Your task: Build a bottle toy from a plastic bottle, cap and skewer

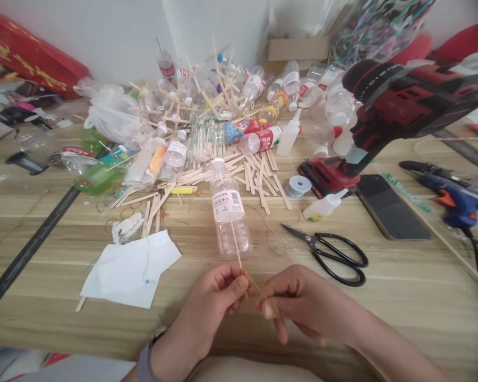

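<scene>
My left hand [219, 300] pinches a thin wooden stick [236, 244] near its lower end, and the stick points up in front of a clear plastic bottle [227, 204] with a white label. A thin yellowish band [255, 285] runs from the stick to my right hand [302, 305], whose thumb and index finger are closed on it. Whether this is a rubber band or string is too small to tell. Black-handled scissors [326, 252] lie on the table beyond my right hand. White paper [129, 270] lies to the left.
Flat wooden sticks [263, 175] and plastic bottles [175, 154] are heaped at the back. A red-black drill [406, 106], a phone [392, 207], a blue glue gun [460, 199] and a small glue bottle [324, 206] stand or lie at right. A wire spool [298, 185] sits beside the drill.
</scene>
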A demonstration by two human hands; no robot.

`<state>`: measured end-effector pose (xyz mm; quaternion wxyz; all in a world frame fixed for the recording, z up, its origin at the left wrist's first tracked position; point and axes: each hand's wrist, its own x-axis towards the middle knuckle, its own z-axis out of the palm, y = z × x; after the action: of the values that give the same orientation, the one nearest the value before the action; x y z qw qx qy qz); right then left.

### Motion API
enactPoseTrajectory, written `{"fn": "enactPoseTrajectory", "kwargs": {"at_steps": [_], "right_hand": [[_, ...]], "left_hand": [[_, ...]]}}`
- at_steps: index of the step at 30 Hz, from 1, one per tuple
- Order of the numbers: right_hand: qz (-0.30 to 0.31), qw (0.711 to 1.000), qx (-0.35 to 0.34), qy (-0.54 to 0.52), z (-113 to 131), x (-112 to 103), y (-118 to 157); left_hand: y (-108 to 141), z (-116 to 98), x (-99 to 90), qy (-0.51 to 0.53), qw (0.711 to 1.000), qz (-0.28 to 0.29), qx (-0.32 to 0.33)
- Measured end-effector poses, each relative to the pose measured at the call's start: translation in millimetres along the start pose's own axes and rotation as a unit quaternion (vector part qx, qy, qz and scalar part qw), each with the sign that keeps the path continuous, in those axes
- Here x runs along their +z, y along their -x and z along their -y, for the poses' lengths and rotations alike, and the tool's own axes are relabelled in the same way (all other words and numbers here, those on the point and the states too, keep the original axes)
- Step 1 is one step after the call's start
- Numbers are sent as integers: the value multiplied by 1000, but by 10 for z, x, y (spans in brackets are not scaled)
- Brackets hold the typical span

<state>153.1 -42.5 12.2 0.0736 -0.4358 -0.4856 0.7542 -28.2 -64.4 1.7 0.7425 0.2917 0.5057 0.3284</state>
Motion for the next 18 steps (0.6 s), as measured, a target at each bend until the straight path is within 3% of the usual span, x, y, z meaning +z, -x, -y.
{"fn": "enactPoseTrajectory", "kwargs": {"at_steps": [3,5,10,14,18], "right_hand": [[-117,965,-68,223,133,-15,-14],[-135,949,-101,265,153,22,-53],[-103,983,-132,75,33,155,-175],[-68,983,-153,-82,-13,263,-227],[-121,970,-131,-163,-22,344,-262]], "left_hand": [[5,8,-10,-24,1000,-9,-2],[11,10,-11,-24,1000,-12,-6],[33,25,-15,4,999,-28,-17],[30,61,-33,-11,999,-24,-23],[28,109,-17,-12,999,-45,-4]]}}
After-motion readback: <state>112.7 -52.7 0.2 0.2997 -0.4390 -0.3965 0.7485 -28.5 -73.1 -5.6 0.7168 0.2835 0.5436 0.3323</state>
